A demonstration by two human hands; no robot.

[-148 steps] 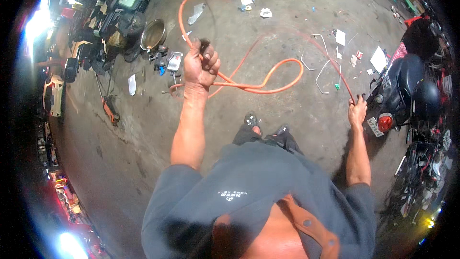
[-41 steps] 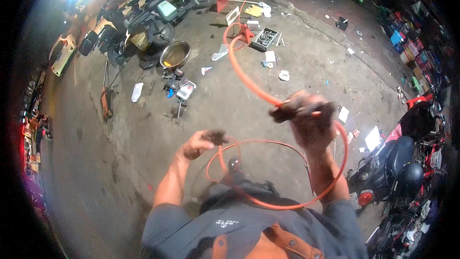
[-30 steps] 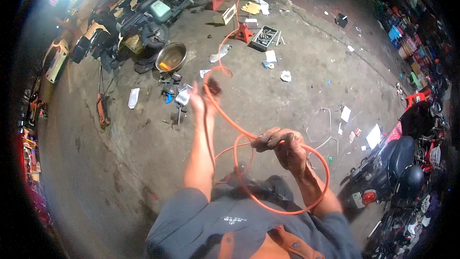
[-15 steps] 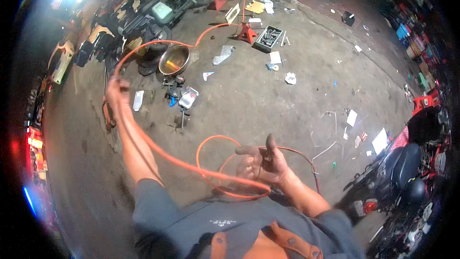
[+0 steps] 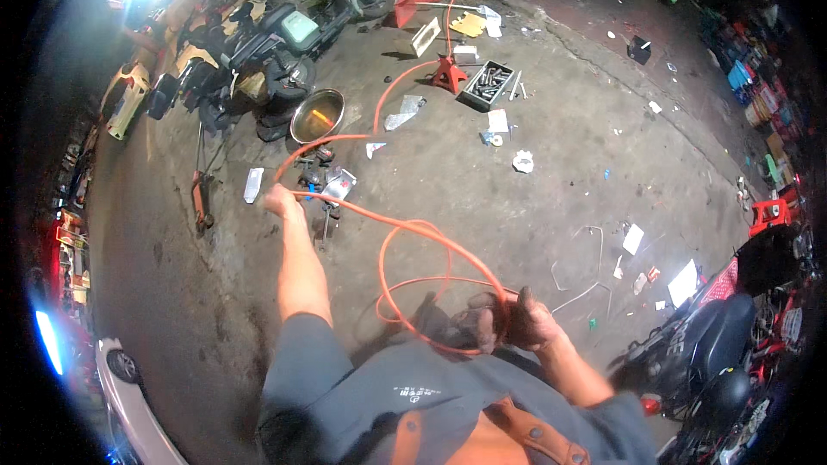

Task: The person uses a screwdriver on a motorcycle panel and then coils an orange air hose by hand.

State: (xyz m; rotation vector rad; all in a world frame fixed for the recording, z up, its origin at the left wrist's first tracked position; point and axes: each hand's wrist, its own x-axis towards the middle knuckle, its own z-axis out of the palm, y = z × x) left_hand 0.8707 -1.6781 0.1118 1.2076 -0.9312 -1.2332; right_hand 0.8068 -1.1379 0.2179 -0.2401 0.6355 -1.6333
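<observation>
My left hand point(image 5: 280, 201), clamped on the hose point(image 5: 405, 228), has swung in from 9 toward 11 o'clock; right hand point(image 5: 517, 323) grips the coils at 5. Another loop closing.

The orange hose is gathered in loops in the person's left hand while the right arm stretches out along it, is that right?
Not quite. In the head view the loops of the orange hose are gathered in the right hand; the left hand is the one stretched out along it.
</observation>
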